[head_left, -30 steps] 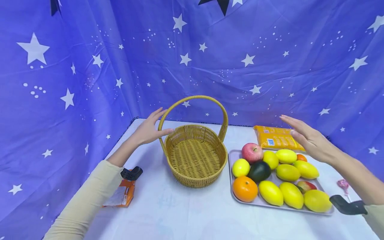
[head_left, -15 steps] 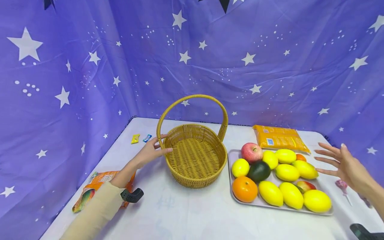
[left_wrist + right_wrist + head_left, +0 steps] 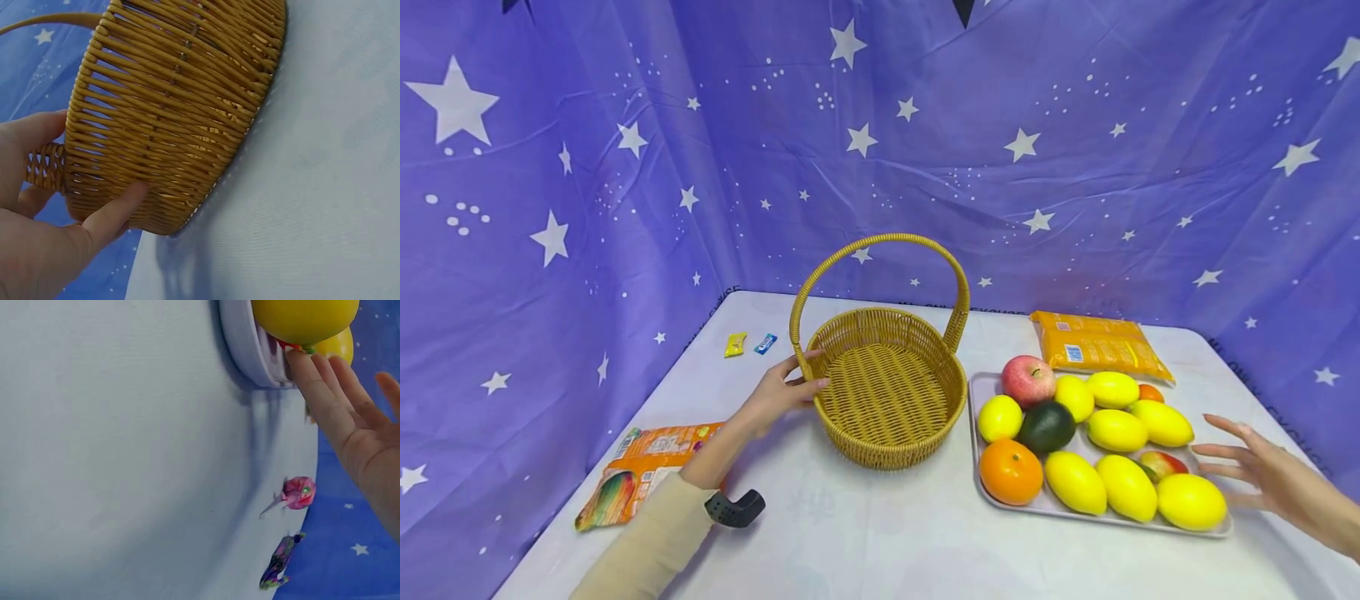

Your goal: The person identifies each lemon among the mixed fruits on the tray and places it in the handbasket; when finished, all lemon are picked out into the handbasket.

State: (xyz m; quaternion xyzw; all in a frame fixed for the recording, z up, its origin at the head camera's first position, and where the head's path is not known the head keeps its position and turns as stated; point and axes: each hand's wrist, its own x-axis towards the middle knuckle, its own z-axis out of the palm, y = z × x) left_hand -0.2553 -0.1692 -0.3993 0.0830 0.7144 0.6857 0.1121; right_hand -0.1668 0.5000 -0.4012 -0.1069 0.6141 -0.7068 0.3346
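Wicker basket stands upright in the middle part of the white table, its tall handle arching over the bowl and its woven floor facing up at me. The person's left hand has it at the left side, by the foot of the handle: fingers on one side, thumb on the other, pinching the wickerwork between them. A black band sits at that wrist, over a beige sleeve.

Over to the right, the right hand hovers by the right edge of a pale tray, fingers spread and holding nothing; whether a fingertip touches the rim I cannot tell. Closest to those fingers are a red-and-green fruit and a yellow fruit. Farther left on the tray lie a red apple, a dark green fruit and a large orange, among more yellow fruit.

Behind the tray is an orange packet. Another bag, also orange, lies partly under the left forearm, with a yellow sweet and a blue sweet beyond it. From the right wrist, a pink lollipop shows near the table's edge.
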